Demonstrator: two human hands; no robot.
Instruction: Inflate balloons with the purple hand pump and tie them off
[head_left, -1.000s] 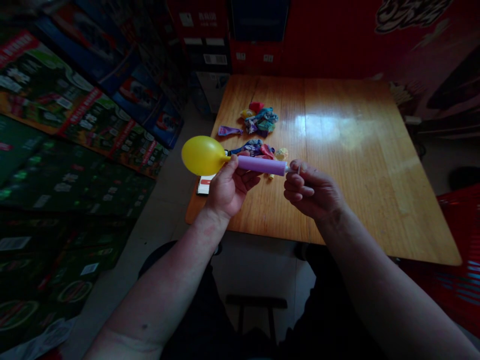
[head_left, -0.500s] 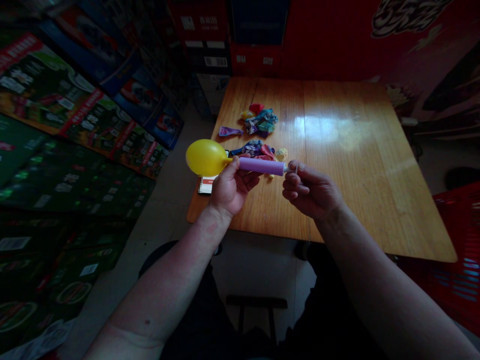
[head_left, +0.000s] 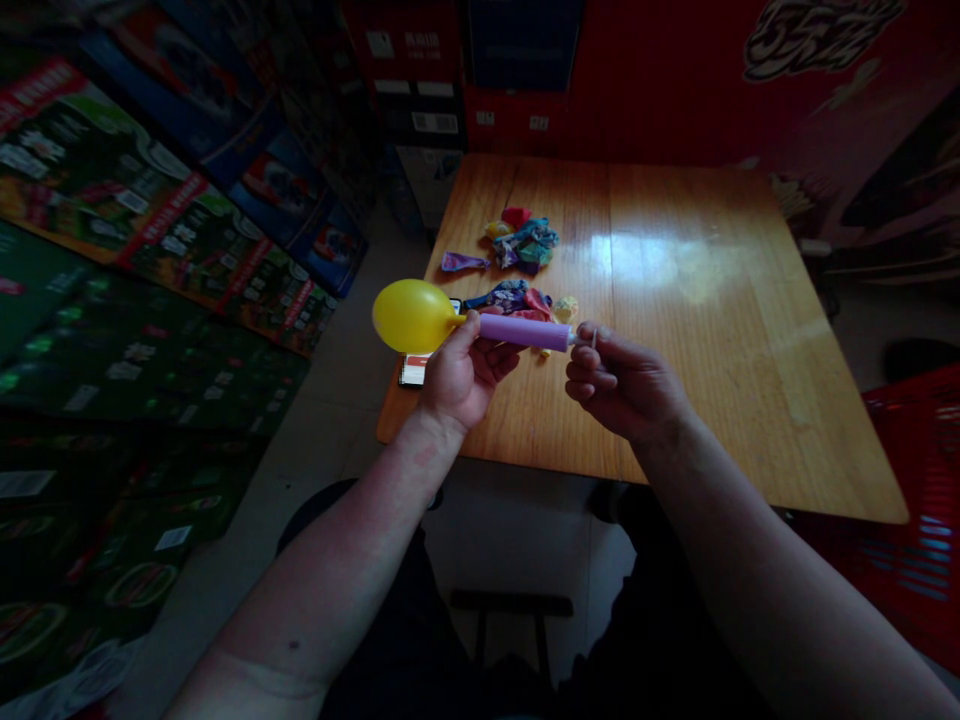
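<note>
A purple hand pump (head_left: 523,332) lies level above the near left part of the wooden table (head_left: 720,400). My left hand (head_left: 466,375) is closed round the pump's left end, its thumb at the neck of a partly inflated yellow balloon (head_left: 411,315) on the nozzle. My right hand (head_left: 622,380) pinches the white pump handle (head_left: 592,338) at the other end, which sits close to the purple barrel. Behind the pump lie several limp balloons (head_left: 517,295), partly covered by it. A phone (head_left: 414,370) shows in part beneath the yellow balloon.
Farther back on the table lies a heap of deflated balloons (head_left: 525,240), with a single purple balloon (head_left: 463,262) beside it. Stacked green cartons (head_left: 150,350) line the left side. A red plastic basket (head_left: 919,480) stands at the right, and a dark stool (head_left: 512,604) is below.
The view has shifted very slightly. Both hands, the pump and the yellow balloon look almost the same as before.
</note>
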